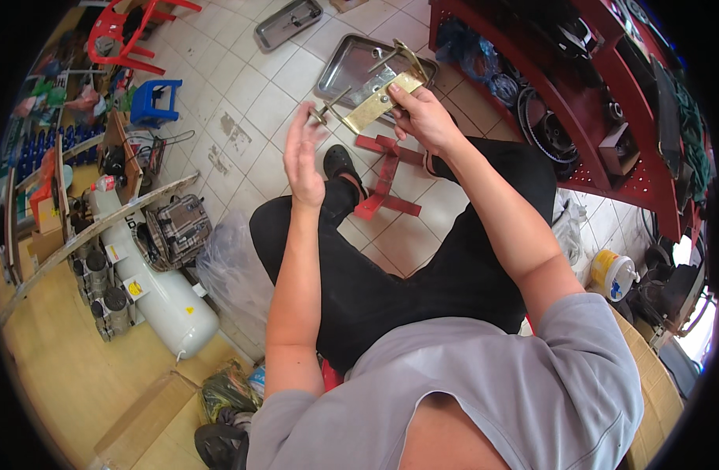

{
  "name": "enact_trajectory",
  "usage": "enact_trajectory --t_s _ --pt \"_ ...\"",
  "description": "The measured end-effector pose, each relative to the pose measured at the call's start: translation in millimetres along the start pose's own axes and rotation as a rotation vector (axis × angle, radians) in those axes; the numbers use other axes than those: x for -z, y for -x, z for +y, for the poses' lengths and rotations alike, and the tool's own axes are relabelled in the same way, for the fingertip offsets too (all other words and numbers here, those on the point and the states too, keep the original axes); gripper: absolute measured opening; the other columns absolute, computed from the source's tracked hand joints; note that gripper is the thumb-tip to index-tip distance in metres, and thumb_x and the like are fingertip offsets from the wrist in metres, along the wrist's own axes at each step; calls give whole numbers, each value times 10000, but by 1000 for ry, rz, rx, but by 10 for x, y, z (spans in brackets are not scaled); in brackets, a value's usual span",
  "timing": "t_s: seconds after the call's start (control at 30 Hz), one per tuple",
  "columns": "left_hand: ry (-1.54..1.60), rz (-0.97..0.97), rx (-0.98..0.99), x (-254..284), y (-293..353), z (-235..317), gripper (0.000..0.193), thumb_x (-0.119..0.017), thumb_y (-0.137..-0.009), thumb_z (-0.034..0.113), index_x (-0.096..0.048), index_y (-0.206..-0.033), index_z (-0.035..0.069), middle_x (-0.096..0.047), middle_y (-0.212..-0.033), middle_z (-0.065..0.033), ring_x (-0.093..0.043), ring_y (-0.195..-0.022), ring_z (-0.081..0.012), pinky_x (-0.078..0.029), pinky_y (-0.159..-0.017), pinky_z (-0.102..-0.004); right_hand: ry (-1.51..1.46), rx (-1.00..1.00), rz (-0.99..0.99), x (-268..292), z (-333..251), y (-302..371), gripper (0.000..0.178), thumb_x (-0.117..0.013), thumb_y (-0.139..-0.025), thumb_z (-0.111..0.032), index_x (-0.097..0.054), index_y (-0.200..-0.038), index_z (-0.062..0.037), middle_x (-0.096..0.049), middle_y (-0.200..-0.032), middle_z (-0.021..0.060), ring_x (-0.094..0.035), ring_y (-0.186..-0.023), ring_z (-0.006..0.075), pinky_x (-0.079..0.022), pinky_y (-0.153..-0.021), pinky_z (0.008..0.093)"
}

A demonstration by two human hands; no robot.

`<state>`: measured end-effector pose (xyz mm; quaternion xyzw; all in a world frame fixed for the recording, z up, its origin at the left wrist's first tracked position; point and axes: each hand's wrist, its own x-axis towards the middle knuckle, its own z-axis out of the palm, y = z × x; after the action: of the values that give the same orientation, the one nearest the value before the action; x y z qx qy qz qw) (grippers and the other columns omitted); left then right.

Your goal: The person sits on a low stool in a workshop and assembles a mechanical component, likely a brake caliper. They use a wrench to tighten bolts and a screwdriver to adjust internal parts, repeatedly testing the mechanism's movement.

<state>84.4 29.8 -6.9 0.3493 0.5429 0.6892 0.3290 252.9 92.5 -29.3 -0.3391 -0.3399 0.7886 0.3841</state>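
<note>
My right hand point(427, 119) grips a brass-coloured metal bracket point(367, 110), its thumb pressed flat on the plate. The bracket has bent ends and long rods, and is held up over the floor between my knees. At its left end a threaded rod carries a small round metal nut or washer point(318, 116). My left hand point(303, 160) is upright beside that piece, its fingers stretched out and somewhat smeared by motion. The fingertips are at the round piece; whether they touch it I cannot tell. Beyond the bracket lies a metal tray point(333, 69) with small parts in it.
A red metal stand point(387, 178) lies on the tiles between my feet. Farther off is a second tray point(285, 27). On the left are a blue stool point(155, 102), a red chair point(118, 43) and a white air compressor point(167, 298). Red shelving point(516, 102) stands at right.
</note>
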Motion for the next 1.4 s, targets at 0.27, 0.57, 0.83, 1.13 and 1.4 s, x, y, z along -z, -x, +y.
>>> enact_trajectory --t_s 0.27,0.57,0.83,1.13,1.4 --pt "-142 -154 -132 301 -39 -52 568 -297 -982 438 -472 -1201 -56 -604 -1074 -149 -626 -920 -239 -465 -729 -309 -33 3 43 18 -92 14 236 -490 -955 -308 -500 -896 -80 -432 -680 -21 -348 -468 61 -405 -472 251" --pt "-332 -567 174 578 -175 -116 533 -379 -961 359 -424 -1262 -79 -577 -1109 -188 -632 -902 -265 -465 -762 -323 -152 -2 70 100 -158 2 224 -503 -952 -301 -515 -908 -81 -447 -687 -19 -329 -462 53 -401 -481 253" --pt "48 -712 228 788 -375 -180 400 -453 -934 273 -489 -1169 -48 -555 -1139 -164 -621 -945 -258 -473 -769 -329 -100 -3 140 57 -167 -10 242 -511 -948 -291 -527 -890 -56 -457 -664 -15 -361 -476 73 -420 -479 267" --pt "48 -217 -219 7 -107 38 393 -470 -930 225 -490 -1223 -36 -606 -1117 -187 -628 -911 -218 -479 -714 -292 -46 15 29 115 -235 7 239 -518 -950 -288 -514 -966 -50 -420 -690 -9 -285 -455 45 -348 -487 235" --pt "-80 -552 233 311 -219 31 511 -416 -958 369 -416 -1298 -13 -576 -1152 -185 -631 -845 -197 -468 -700 -237 17 7 25 80 -214 20 250 -540 -936 -294 -500 -908 -49 -442 -691 5 -340 -466 71 -390 -492 264"
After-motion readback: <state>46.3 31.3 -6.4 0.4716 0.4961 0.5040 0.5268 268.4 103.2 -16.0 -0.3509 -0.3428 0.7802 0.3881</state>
